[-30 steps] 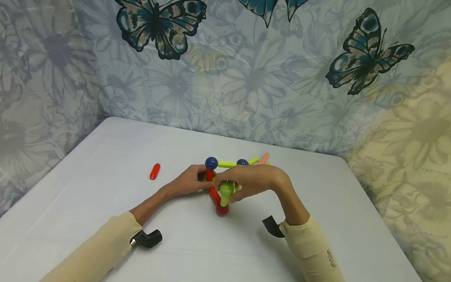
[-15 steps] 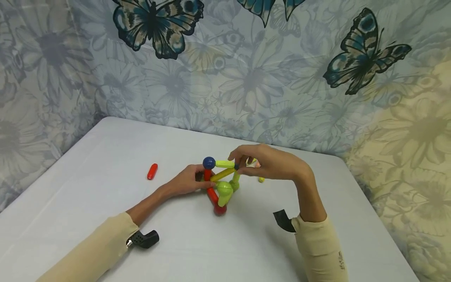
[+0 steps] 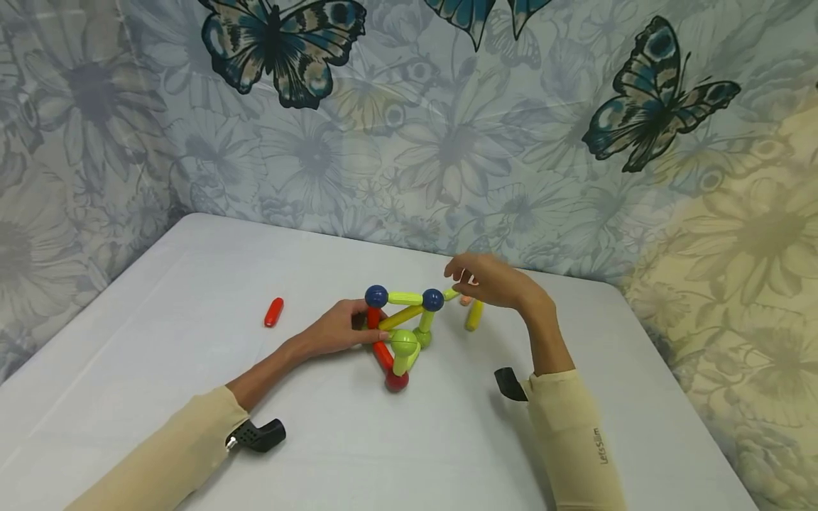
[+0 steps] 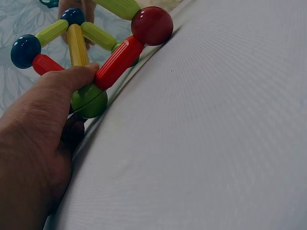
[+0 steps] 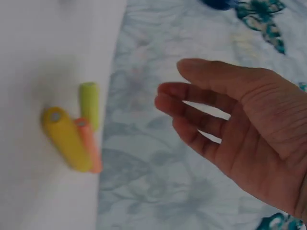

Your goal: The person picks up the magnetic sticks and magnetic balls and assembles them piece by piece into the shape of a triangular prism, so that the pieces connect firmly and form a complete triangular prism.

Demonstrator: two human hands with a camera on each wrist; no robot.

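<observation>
A built frame of magnetic rods and balls stands on the white table. In the head view its parts include two blue balls [image 3: 432, 300], a yellow rod [image 3: 401, 317], light-green rods [image 3: 405, 299], a light-green ball [image 3: 404, 343] and a dark red ball [image 3: 397, 381]. My left hand [image 3: 335, 328] grips the frame's left side. In the left wrist view the thumb lies across the rods beside a green ball [image 4: 89, 103] and a red rod [image 4: 119, 62]. Beyond the frame's right side, my right hand [image 3: 491, 278] hovers with loosely bent fingers, holding nothing.
Loose rods lie below my right hand: a yellow rod [image 5: 66, 139], an orange rod [image 5: 90, 146] and a light-green rod [image 5: 89, 105]. A single red rod [image 3: 273, 312] lies left of the frame. A patterned cloth wall [image 3: 409, 142] rises behind the table's back edge.
My right hand has left the light-green ball, passed the right-hand blue ball and moved back and right over the loose rods. My left hand keeps its grip on the frame.
</observation>
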